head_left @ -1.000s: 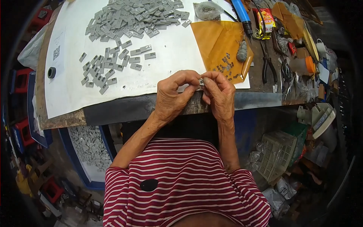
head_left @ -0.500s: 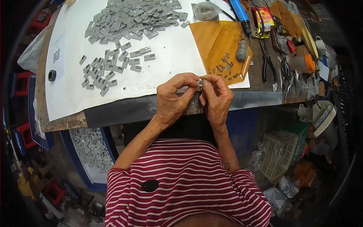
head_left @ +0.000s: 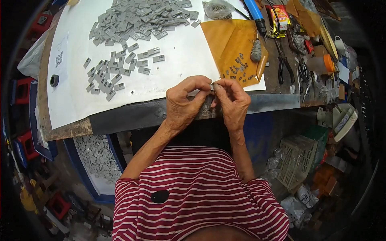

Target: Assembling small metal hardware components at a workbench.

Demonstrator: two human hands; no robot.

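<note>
Left hand (head_left: 185, 102) and right hand (head_left: 231, 100) are pinching a small grey metal piece (head_left: 212, 85) between fingers at the tabletop's (head_left: 161, 112) near edge. Slipping grip is likely dropping it off the edge.

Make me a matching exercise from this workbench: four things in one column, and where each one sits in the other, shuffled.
Things:
1. big heap of grey pieces
2. roll of black tape
3. orange sheet
4. small grey piece

Places:
A. pinched between the fingertips of the left hand and right hand
B. far end of the white sheet
C. right of the white sheet, with tiny parts on it
D. bench's left edge, beside the white sheet

Pairs: 1-B, 2-D, 3-C, 4-A
</note>
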